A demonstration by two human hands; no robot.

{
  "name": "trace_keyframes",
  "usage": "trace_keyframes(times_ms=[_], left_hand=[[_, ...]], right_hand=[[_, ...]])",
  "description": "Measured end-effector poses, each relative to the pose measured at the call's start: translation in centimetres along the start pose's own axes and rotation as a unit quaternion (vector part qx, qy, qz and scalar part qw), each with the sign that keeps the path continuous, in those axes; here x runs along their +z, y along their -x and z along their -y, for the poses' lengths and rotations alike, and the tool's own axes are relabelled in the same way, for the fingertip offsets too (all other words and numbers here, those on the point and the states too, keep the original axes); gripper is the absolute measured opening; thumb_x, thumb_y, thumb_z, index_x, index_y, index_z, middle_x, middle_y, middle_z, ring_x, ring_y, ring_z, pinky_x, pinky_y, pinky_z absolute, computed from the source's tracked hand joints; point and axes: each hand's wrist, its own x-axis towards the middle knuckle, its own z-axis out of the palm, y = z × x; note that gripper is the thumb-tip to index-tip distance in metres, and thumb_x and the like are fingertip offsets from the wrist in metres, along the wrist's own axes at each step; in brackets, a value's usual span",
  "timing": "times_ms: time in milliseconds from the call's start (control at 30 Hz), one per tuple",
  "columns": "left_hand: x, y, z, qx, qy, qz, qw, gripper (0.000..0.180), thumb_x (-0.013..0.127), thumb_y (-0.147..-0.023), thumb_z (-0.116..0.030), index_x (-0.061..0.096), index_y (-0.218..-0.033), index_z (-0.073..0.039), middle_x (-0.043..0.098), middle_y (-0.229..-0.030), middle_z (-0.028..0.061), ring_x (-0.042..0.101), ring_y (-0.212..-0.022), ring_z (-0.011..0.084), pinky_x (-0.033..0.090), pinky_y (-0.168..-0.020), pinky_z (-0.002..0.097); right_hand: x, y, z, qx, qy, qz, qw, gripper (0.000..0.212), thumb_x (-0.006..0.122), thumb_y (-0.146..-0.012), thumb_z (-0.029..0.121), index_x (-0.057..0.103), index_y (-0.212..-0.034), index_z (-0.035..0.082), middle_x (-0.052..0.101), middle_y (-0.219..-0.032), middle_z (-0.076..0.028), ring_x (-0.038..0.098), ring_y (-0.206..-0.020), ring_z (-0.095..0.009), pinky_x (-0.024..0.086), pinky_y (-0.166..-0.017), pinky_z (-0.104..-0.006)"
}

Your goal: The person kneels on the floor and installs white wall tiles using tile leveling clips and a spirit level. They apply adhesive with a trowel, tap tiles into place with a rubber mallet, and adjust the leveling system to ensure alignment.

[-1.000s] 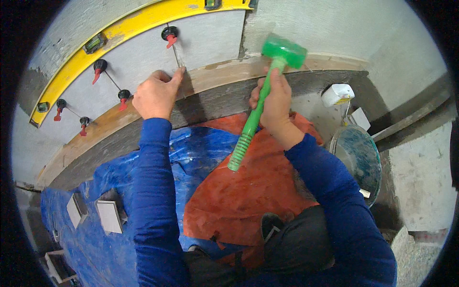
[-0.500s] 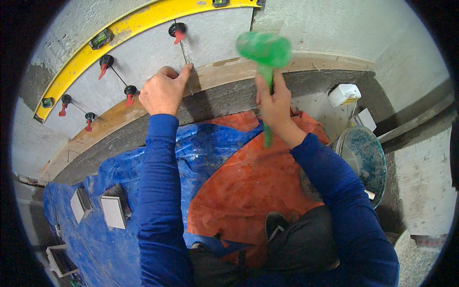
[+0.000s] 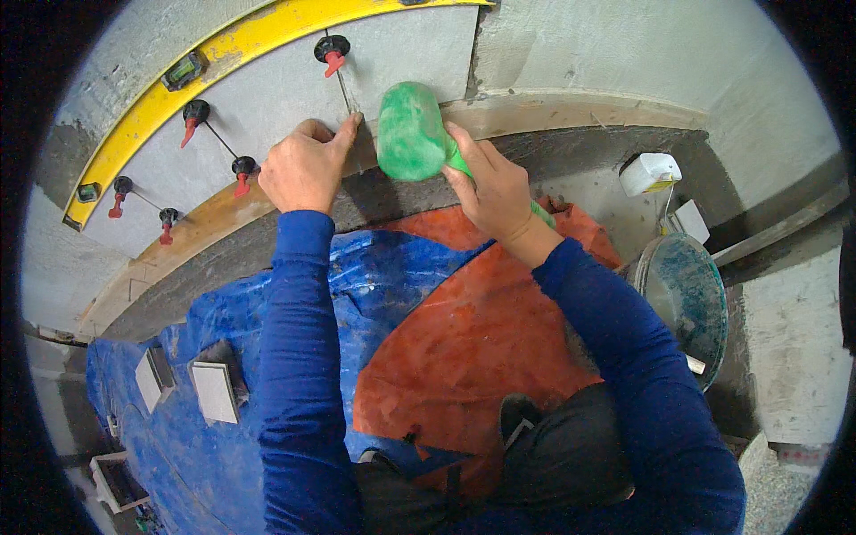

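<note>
My right hand point(image 3: 495, 192) is wrapped round the handle of a green rubber mallet point(image 3: 410, 134). The mallet's head hangs just right of my left hand point(image 3: 305, 169), in front of a wooden batten point(image 3: 508, 114). Thumb and fingers of the left hand are pinched together at the lower end of a tile joint; anything between the fingertips is too small to make out. Pale grey tiles point(image 3: 406, 58) stand above the batten. Black levelling caps with red handles, such as this tile leveller point(image 3: 333, 58), sit along the joints. A yellow spirit level point(image 3: 241, 40) runs along the tiles' upper part.
Blue tarp point(image 3: 205, 464) and orange sheeting point(image 3: 455, 339) cover the floor under me. Small stacks of tile pieces point(image 3: 216, 392) lie at left. To the right stand a bucket point(image 3: 682, 294) and a white plastic container point(image 3: 649, 174) near the wall.
The mallet has swung left and turned, its head now close beside my left hand. My right hand has shifted slightly with it; the left hand stays at the joint.
</note>
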Motion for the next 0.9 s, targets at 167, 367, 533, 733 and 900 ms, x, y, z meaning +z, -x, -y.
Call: trace_keyframes(times_ms=[167, 367, 533, 733, 900], left_hand=[[0.3, -0.2, 0.9, 0.037, 0.026, 0.001, 0.999, 0.05, 0.072, -0.077, -0.064, 0.079, -0.078, -0.015, 0.072, -0.072, 0.0127, 0.072, -0.069, 0.0314, 0.055, -0.064, 0.0409], [-0.7, -0.6, 1.9, 0.036, 0.085, 0.043, 0.995, 0.055, 0.064, -0.084, -0.067, 0.08, -0.086, -0.014, 0.074, -0.077, 0.0142, 0.072, -0.076, 0.0334, 0.055, -0.069, 0.0427], [-0.2, -0.6, -0.1, -0.04, -0.002, 0.015, 0.999, 0.062, 0.062, -0.082, -0.073, 0.081, -0.088, -0.014, 0.073, -0.078, 0.016, 0.072, -0.079, 0.0357, 0.056, -0.07, 0.0443], [-0.9, -0.2, -0.5, -0.033, -0.048, 0.058, 0.997, 0.063, 0.064, -0.077, -0.077, 0.08, -0.094, -0.019, 0.075, -0.086, 0.0151, 0.072, -0.085, 0.0357, 0.056, -0.074, 0.0444], [-0.7, -0.1, -0.3, 0.004, -0.057, 0.035, 0.998, 0.052, 0.075, -0.071, -0.066, 0.079, -0.086, -0.017, 0.074, -0.079, 0.0136, 0.073, -0.079, 0.0336, 0.056, -0.067, 0.0432]], right_hand=[[0.2, -0.3, -0.2, 0.057, 0.017, 0.079, 0.995, 0.048, 0.062, -0.097, 0.032, 0.054, -0.138, 0.011, 0.066, -0.095, -0.014, 0.068, -0.077, -0.035, 0.056, -0.063, -0.0421], [0.2, -0.1, 0.2, 0.097, -0.035, 0.085, 0.991, 0.045, 0.064, -0.097, 0.032, 0.057, -0.135, 0.008, 0.069, -0.108, -0.019, 0.07, -0.085, -0.038, 0.056, -0.07, -0.0426], [0.5, -0.1, 0.1, 0.121, -0.059, 0.082, 0.987, 0.047, 0.065, -0.096, 0.033, 0.058, -0.134, 0.006, 0.068, -0.115, -0.022, 0.069, -0.097, -0.039, 0.056, -0.079, -0.0433], [0.9, 0.2, 0.0, 0.097, -0.07, 0.058, 0.991, 0.052, 0.058, -0.098, 0.041, 0.056, -0.133, 0.002, 0.067, -0.104, -0.022, 0.068, -0.087, -0.043, 0.055, -0.073, -0.0506], [0.2, -0.3, 0.9, 0.117, -0.108, 0.024, 0.987, 0.044, 0.066, -0.097, 0.029, 0.058, -0.13, 0.002, 0.068, -0.107, -0.022, 0.068, -0.094, -0.037, 0.054, -0.08, -0.0401]])
